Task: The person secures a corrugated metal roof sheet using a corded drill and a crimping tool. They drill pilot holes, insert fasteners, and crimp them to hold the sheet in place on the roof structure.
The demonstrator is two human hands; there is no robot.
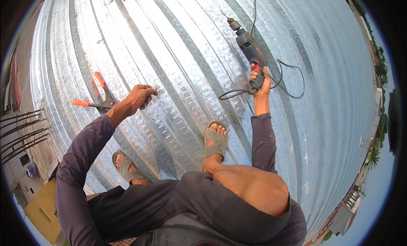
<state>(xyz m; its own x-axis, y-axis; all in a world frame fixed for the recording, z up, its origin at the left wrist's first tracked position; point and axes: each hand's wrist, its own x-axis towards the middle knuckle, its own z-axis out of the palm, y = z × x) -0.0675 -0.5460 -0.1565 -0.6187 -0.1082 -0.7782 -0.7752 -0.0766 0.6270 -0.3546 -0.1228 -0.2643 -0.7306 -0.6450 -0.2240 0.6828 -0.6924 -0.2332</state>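
Note:
My right hand (261,81) is wrapped round the handle of a corded power drill (251,46). The drill is dark grey with red parts, and its chuck and thin bit point away to the upper left. At the left, my left hand (142,98) is closed in a pinch above the ribbed metal sheets. Anything between its fingertips is too small to make out. Close by my left wrist lies a black tool with two orange-tipped arms (108,102), partly hidden by the wrist.
Shiny corrugated metal sheets (186,38) spread all round, ribs running away from me. The drill's black cable (303,82) loops right of my right hand and also runs up past the chuck. My sandalled feet (216,140) stand on the sheets. Rebar (25,129) sticks out at the left edge.

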